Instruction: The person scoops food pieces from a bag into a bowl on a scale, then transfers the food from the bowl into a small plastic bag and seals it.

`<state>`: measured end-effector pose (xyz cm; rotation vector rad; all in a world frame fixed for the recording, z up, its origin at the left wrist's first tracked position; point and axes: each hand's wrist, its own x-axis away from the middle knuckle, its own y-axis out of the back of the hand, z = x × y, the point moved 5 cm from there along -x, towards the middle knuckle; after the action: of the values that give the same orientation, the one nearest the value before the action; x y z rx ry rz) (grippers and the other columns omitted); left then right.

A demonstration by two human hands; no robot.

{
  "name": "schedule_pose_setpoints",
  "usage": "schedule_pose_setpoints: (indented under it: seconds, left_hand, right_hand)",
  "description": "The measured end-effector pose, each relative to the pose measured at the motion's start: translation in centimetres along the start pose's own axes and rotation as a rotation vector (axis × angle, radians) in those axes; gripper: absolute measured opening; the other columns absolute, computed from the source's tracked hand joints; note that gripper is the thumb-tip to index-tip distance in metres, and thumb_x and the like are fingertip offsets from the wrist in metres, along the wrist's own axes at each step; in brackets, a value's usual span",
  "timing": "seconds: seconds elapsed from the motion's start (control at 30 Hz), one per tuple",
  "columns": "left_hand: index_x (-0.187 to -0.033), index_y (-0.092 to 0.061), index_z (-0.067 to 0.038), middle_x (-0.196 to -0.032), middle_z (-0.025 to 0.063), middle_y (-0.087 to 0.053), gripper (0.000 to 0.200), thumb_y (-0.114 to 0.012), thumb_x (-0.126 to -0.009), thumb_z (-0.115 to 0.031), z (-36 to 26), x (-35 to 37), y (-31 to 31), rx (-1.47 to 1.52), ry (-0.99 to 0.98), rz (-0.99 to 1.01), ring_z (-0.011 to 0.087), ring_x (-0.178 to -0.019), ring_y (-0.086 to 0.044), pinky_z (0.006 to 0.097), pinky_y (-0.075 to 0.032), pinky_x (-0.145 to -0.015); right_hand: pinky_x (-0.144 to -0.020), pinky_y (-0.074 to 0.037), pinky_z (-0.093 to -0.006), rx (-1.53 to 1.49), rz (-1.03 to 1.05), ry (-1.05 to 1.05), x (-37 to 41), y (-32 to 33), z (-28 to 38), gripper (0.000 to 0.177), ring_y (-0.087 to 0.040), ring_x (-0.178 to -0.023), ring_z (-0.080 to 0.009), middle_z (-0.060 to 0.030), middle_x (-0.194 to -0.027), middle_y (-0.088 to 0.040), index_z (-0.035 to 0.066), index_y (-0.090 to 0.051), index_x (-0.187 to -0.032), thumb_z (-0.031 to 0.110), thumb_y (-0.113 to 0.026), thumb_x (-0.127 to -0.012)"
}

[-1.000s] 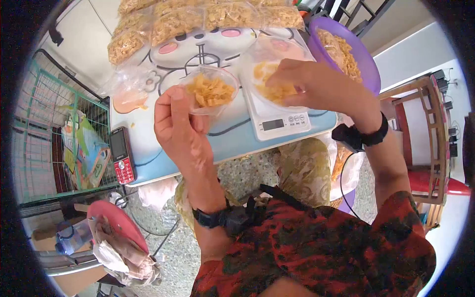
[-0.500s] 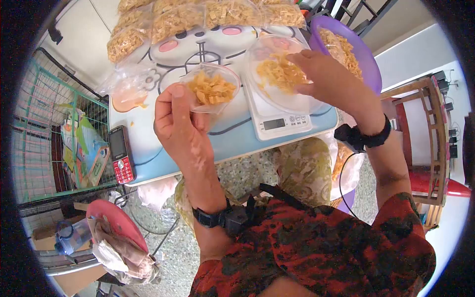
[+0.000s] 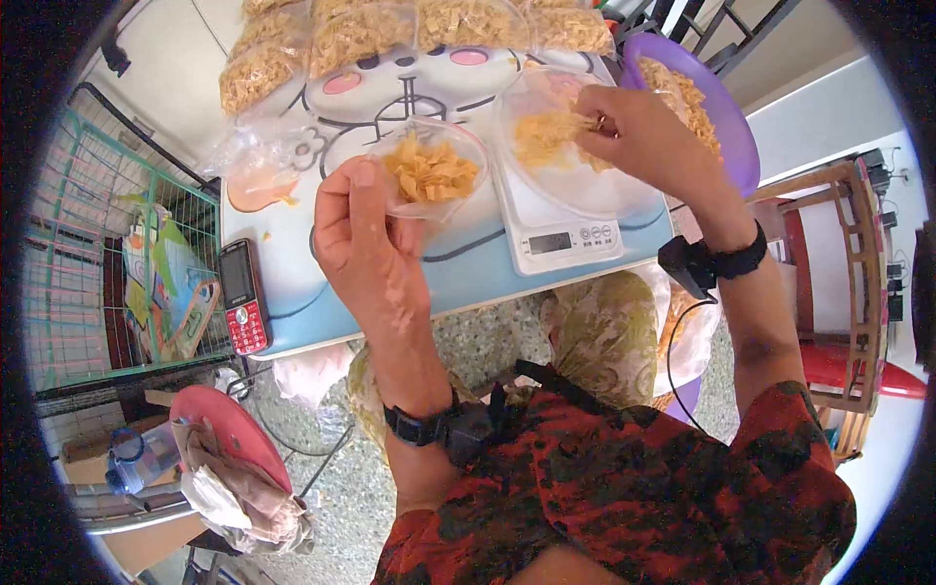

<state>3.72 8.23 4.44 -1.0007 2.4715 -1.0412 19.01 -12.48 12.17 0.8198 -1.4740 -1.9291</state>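
Note:
My left hand is closed on the near left edge of a clear plastic bag, thumb on top. The bag's mouth is spread, and flat yellow noodle-like pieces lie inside. To its right stands a white digital scale with a clear bowl on its platform. Loose yellow pieces rest in the bowl. My right hand is over the bowl's right side, its fingers pinched on some of these pieces.
Filled bags line the table's far edge. At the back right, a purple basin holds more pieces. A crumpled clear bag and a red-and-black phone lie on the left. A green wire cage stands beyond the table's left edge.
My right hand's fingers have closed on pieces in the bowl and lifted slightly. My left hand still holds the bag. The whole view has shifted a little.

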Motion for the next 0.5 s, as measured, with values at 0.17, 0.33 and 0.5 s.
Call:
schedule_pose_setpoints:
  seconds: [0.17,0.33,0.5]
  left_hand:
    - [-0.101,-0.060,-0.005,-0.074,-0.0029,-0.055,0.016,-0.064,-0.092,-0.018,0.1,0.1,-0.2,-0.031,0.008,-0.033,0.0029,-0.048,-0.035,0.0193,-0.026,-0.041]
    - [-0.099,-0.060,-0.005,-0.074,-0.0023,-0.056,0.016,-0.064,-0.092,-0.019,0.2,0.1,-0.3,-0.008,0.009,0.013,0.0029,-0.048,-0.036,0.0195,-0.026,-0.040]
    - [-0.097,-0.060,-0.005,-0.071,-0.0022,-0.054,0.017,-0.064,-0.092,-0.020,0.4,0.1,-0.6,-0.015,0.003,0.024,0.0034,-0.047,-0.036,0.0194,-0.026,-0.040]
  right_hand:
    - [-0.057,-0.044,-0.0220,-0.458,0.061,-0.169,0.0,0.8,-0.5,0.010,-0.054,-0.063,-0.0048,0.0036,-0.073,-0.057,0.004,-0.060,-0.094,0.013,-0.063,-0.090]
    - [-0.055,-0.045,-0.0203,-0.918,0.050,-0.272,0.7,0.0,-1.9,0.012,-0.053,-0.062,-0.0038,0.0034,-0.078,-0.057,0.007,-0.061,-0.101,0.013,-0.063,-0.091]
    - [-0.053,-0.047,-0.0212,-0.984,0.036,-0.366,1.1,-0.3,-0.5,0.024,-0.056,-0.067,-0.0053,0.0021,-0.080,-0.059,0.008,-0.060,-0.112,0.018,-0.064,-0.090]
